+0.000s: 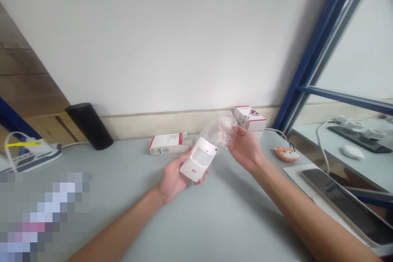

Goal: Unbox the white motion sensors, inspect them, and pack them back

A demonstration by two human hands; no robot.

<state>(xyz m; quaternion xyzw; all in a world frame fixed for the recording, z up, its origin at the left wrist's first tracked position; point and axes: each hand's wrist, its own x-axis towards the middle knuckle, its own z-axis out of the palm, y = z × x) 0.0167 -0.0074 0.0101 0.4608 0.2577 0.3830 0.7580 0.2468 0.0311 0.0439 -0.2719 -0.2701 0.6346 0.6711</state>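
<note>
While the white rectangular plastic device lies between the thumb and curled fingers of the left hand, above the grey counter, its back is hidden. Those fingers close around its sides; beyond, partly obscured fingers of the right hand pinch a crumpled clear plastic bag.

Soft, even light falls on the white wall and worktop, with a diffuse shadow beside the right forearm, slight overall blur and lower-left pixelation.

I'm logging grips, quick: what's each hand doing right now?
Left hand: closed, holding the white device.
Right hand: closed, holding the clear plastic bag.
</note>
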